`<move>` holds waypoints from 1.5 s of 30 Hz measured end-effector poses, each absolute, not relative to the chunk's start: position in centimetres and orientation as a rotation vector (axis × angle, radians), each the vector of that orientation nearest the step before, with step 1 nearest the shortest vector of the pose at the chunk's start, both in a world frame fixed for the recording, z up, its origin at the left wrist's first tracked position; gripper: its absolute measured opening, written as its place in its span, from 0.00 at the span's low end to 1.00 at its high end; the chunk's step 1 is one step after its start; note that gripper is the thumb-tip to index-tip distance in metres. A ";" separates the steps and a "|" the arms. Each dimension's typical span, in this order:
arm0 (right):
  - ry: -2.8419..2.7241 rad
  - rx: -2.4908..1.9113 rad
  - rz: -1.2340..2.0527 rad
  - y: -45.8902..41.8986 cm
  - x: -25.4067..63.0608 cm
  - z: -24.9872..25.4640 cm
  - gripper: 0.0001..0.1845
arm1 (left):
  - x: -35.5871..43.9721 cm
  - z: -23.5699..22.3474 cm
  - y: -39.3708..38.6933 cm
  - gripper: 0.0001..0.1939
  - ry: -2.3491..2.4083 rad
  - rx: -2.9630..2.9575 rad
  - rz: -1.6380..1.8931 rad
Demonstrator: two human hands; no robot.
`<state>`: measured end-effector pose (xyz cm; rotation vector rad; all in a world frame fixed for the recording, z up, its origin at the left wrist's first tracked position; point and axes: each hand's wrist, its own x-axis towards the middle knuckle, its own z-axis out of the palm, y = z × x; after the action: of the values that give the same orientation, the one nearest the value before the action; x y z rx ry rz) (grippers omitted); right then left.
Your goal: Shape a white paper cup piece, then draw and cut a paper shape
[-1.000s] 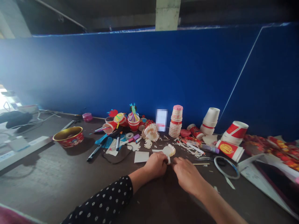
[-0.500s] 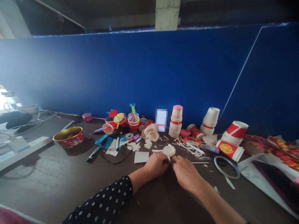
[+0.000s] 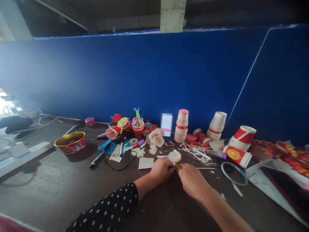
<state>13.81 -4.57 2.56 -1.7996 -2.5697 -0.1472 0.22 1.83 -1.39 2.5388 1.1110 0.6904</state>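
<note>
My left hand (image 3: 161,170) and my right hand (image 3: 191,179) meet over the dark table, both with fingers curled. Between them they pinch a small white paper-cup piece (image 3: 174,156) with a fringed, cut rim that sticks up just beyond the fingertips. The left arm wears a black sleeve with white dots (image 3: 108,209). A white paper square (image 3: 146,162) lies just left of my left hand. Paper scraps (image 3: 193,151) are scattered beyond my right hand.
A stack of red-and-white paper cups (image 3: 182,126) stands at the back, with more cups (image 3: 241,138) lying to the right. A gold-lined red bowl (image 3: 70,142) sits at left. Markers (image 3: 122,148), a tape ring (image 3: 233,172) and decorated cups (image 3: 137,124) crowd the middle. A blue wall (image 3: 154,74) runs behind.
My right hand has slid a little left, closer to the left hand, and the paper piece has shifted slightly in the fingers. Nothing else has moved.
</note>
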 end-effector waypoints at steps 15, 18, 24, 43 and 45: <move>-2.606 -1.873 -0.207 -4.9 12.8 3.0 0.20 | 0.3 -1.7 1.7 0.09 1.176 2.567 0.675; -2.603 -1.863 -0.228 -4.7 12.9 2.7 0.20 | 0.2 -2.0 1.7 0.11 1.172 2.559 0.728; -2.591 -1.872 -0.247 -4.5 12.7 2.1 0.20 | 0.3 -2.5 1.9 0.10 1.175 2.550 0.781; -2.544 -1.909 -0.182 -4.0 13.0 1.6 0.19 | 0.6 -1.2 1.8 0.11 1.276 2.539 0.559; -2.506 -1.938 -0.086 -4.1 13.9 2.0 0.22 | 0.7 -1.1 1.7 0.11 1.289 2.524 0.564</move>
<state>13.88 -4.06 1.97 -1.9382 -2.5060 -0.0865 0.66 1.69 -1.06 2.5244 1.2891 0.5640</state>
